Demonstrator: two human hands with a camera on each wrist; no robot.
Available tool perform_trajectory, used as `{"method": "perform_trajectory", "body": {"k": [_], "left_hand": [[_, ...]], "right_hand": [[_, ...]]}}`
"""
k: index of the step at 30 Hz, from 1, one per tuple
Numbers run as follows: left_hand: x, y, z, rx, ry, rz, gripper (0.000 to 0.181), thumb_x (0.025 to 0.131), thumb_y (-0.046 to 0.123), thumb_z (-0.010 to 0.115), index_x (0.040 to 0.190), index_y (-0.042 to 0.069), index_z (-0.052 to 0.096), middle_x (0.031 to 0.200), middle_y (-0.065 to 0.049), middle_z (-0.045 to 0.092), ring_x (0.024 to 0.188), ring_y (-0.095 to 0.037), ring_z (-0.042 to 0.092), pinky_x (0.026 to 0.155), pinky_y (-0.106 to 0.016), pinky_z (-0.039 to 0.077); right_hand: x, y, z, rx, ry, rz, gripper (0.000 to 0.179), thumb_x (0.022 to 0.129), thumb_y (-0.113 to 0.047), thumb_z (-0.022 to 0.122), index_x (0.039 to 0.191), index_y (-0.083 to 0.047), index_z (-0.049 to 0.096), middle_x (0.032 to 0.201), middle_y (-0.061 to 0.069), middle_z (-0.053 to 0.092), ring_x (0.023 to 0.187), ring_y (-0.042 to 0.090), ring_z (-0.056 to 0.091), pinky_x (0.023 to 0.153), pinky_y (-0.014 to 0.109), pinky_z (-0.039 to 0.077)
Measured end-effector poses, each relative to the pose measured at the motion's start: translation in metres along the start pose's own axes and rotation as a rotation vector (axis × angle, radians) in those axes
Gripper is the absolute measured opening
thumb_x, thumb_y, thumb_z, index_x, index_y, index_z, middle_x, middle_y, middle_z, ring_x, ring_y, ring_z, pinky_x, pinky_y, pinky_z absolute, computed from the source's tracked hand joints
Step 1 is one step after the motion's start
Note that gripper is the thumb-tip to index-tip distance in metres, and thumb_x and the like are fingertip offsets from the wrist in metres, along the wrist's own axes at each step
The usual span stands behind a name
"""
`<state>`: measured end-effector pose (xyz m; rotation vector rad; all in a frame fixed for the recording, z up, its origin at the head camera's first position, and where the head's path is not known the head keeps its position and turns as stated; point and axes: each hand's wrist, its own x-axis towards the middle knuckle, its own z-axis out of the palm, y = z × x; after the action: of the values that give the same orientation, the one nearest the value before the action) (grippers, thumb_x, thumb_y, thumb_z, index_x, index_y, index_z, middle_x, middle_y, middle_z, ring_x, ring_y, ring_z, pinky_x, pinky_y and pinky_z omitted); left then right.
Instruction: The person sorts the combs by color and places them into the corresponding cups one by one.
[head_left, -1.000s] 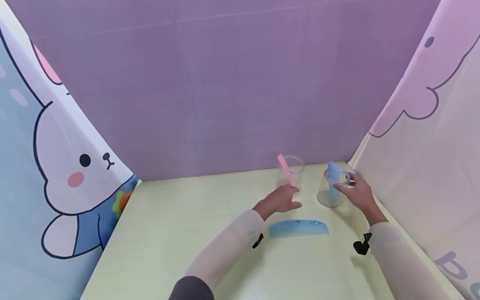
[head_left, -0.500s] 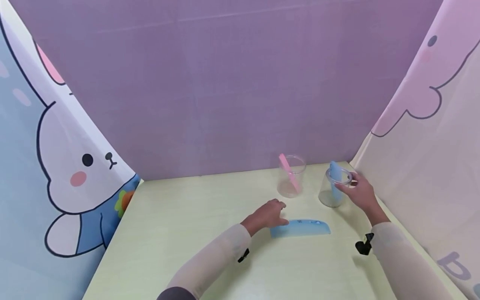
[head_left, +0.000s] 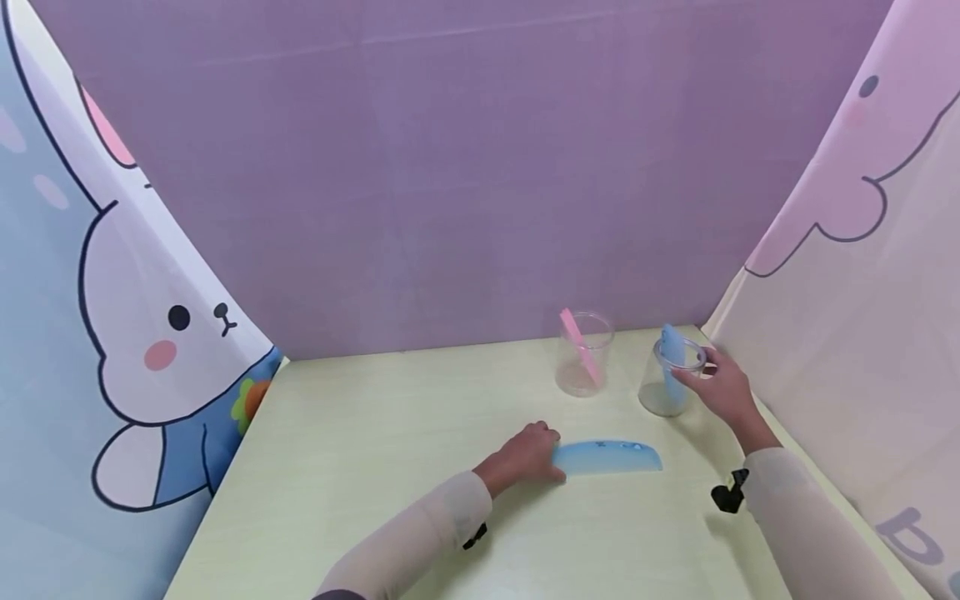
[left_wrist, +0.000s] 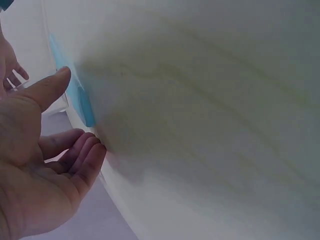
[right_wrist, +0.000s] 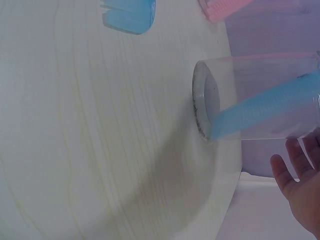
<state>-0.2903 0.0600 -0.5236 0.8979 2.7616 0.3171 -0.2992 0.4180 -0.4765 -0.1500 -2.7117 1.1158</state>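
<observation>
A blue comb [head_left: 609, 457] lies flat on the table. My left hand [head_left: 523, 454] is at its left end, with thumb and curved fingers spread either side of that end; in the left wrist view a gap shows between the thumb [left_wrist: 50, 89] and the other fingers. My right hand [head_left: 723, 387] holds a clear cup [head_left: 654, 396] by its rim, thumb at the near side. This cup stands upright on the table, and a second blue comb [right_wrist: 265, 105] leans inside it. In the right wrist view, several fingers show beside the cup wall while the thumb is out of sight.
Left of the held cup stands another clear cup [head_left: 567, 379] with a pink comb [head_left: 581, 348] leaning in it. A purple panel [head_left: 480, 183] rises behind the pale table [head_left: 360, 433]. Printed cloth walls [head_left: 150, 400] close both sides.
My left hand has come away from the cup with the pink comb, moving toward me and left, down to the flat blue comb's left end. My right hand stays at its cup.
</observation>
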Motion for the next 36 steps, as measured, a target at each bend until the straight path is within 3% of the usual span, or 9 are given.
{"method": "perform_trajectory", "body": {"k": [8, 13, 20, 36], "left_hand": [[-0.002, 0.000, 0.004, 0.058, 0.047, 0.041, 0.044, 0.079, 0.040, 0.086, 0.108, 0.010, 0.072, 0.095, 0.000, 0.059, 0.082, -0.011, 0.048, 0.074, -0.022, 0.047], [-0.001, -0.004, 0.006, 0.033, 0.068, 0.071, 0.041, 0.080, 0.037, 0.086, 0.107, 0.009, 0.075, 0.089, 0.001, 0.061, 0.077, -0.009, 0.047, 0.074, -0.020, 0.045], [0.001, -0.005, 0.005, -0.004, 0.064, 0.060, 0.040, 0.080, 0.035, 0.086, 0.106, 0.007, 0.075, 0.088, 0.001, 0.060, 0.076, -0.009, 0.046, 0.073, -0.019, 0.045], [0.001, -0.002, -0.005, -0.062, 0.032, 0.015, 0.054, 0.083, 0.039, 0.085, 0.122, 0.006, 0.070, 0.110, -0.004, 0.069, 0.096, -0.013, 0.057, 0.089, -0.024, 0.050]], "right_hand": [[-0.001, 0.000, 0.000, -0.007, 0.003, -0.015, 0.081, 0.097, -0.049, 0.065, 0.149, 0.008, 0.038, 0.146, 0.035, 0.044, 0.127, 0.054, 0.048, 0.093, 0.062, 0.051], [-0.002, 0.000, 0.000, -0.011, 0.005, -0.014, 0.081, 0.097, -0.048, 0.065, 0.149, 0.008, 0.038, 0.146, 0.035, 0.044, 0.127, 0.054, 0.048, 0.092, 0.062, 0.051], [-0.001, 0.000, 0.001, -0.010, 0.004, -0.012, 0.081, 0.097, -0.049, 0.065, 0.149, 0.007, 0.038, 0.146, 0.034, 0.045, 0.127, 0.053, 0.049, 0.093, 0.061, 0.051], [-0.003, -0.004, 0.000, -0.017, 0.006, -0.018, 0.080, 0.097, -0.048, 0.065, 0.148, 0.008, 0.039, 0.144, 0.035, 0.046, 0.126, 0.054, 0.049, 0.093, 0.063, 0.050]]}}
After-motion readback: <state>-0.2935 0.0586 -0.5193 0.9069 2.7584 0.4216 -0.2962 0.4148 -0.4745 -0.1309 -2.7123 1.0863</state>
